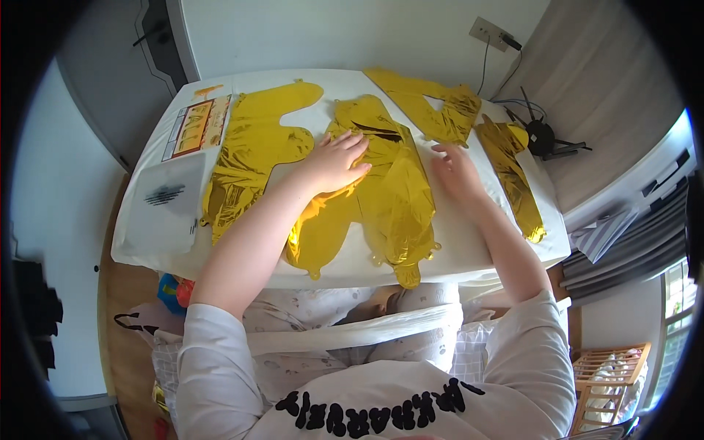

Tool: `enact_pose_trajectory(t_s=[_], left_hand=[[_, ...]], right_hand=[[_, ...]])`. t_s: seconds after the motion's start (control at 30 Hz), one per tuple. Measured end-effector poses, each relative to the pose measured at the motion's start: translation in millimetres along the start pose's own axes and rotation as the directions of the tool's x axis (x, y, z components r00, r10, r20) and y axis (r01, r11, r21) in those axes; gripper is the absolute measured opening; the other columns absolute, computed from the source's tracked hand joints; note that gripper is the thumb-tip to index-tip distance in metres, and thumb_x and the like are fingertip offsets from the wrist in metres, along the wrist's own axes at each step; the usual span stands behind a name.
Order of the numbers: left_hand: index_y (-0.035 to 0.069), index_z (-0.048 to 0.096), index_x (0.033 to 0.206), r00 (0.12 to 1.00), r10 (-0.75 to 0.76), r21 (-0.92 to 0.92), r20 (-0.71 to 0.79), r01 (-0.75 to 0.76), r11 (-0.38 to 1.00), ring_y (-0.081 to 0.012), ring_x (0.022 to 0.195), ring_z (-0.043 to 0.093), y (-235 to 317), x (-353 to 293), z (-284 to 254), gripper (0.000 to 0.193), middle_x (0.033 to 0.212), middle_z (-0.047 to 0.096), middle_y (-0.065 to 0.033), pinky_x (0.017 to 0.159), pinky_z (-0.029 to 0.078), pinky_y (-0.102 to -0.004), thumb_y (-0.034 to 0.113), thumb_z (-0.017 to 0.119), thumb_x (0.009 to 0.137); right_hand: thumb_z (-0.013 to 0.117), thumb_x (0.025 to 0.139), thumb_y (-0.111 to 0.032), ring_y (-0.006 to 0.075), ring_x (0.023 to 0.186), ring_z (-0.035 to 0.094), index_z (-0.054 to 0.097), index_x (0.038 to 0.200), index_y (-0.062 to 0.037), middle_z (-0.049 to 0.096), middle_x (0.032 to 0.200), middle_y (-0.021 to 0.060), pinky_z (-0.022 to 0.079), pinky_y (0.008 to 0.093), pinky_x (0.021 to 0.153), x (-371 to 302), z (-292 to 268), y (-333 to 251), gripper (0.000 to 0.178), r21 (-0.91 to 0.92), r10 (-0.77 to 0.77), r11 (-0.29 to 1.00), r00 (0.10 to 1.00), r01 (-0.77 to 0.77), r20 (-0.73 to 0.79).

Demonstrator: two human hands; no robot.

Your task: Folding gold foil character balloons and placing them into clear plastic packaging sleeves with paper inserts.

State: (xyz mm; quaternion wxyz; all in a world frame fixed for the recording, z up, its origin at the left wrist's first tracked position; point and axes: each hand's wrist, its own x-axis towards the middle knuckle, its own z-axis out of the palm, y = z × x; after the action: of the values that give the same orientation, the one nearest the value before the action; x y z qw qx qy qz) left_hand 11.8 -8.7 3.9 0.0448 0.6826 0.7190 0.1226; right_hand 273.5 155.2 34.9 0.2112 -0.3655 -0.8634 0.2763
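Several flat, gold foil letter balloons lie on a white-covered table [253,251]. My left hand [337,163] rests palm down with spread fingers on the middle foil balloon [385,172], whose surface is creased. Small tabs show along that balloon's near edge. Just right of it, my right hand [456,172] is low over the tabletop with loosely bent fingers and nothing visible in them. Its fingertips are close to the lower corner of the far right foil balloon [400,88]. On the left lies a larger foil balloon [257,147], and at the right edge a narrow foil balloon [511,176].
A printed card [198,126] and a translucent plastic bag [158,209] lie at the table's left. Beside the back right corner is a black object with several arms [543,138], with cables up to a wall socket [490,33]. A wooden rack [610,367] stands at the lower right.
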Motion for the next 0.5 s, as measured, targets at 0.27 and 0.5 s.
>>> enact_pose_trajectory(t_s=[0.27,0.5], left_hand=[[0.009,0.032,0.162,1.0,-0.006,0.005,0.006,0.006,1.0,-0.0281,0.158,0.021,0,0,1,0.071,0.17,0.028,-0.011,0.128,0.017,-0.0514,0.052,0.044,0.107],[0.009,0.033,0.161,1.0,-0.01,0.006,-0.007,0.01,1.0,-0.0273,0.158,0.022,-4,-1,2,0.07,0.17,0.029,-0.0105,0.128,0.018,-0.0528,0.051,0.044,0.107]], right_hand=[[0.063,0.101,-0.024,0.0386,0.143,0.046,0.053,0.147,-0.0007,0.052,0.152,0.021,0.04,0.0424,0.117,-9,28,-24,0.052,-0.167,-0.504,0.829,0.843,0.533,0.187],[0.062,0.103,-0.024,0.038,0.136,0.054,0.056,0.144,-0.0005,0.058,0.145,0.0223,0.043,0.0418,0.113,-12,19,-60,0.048,0.282,-0.154,0.957,0.947,0.072,0.281]])
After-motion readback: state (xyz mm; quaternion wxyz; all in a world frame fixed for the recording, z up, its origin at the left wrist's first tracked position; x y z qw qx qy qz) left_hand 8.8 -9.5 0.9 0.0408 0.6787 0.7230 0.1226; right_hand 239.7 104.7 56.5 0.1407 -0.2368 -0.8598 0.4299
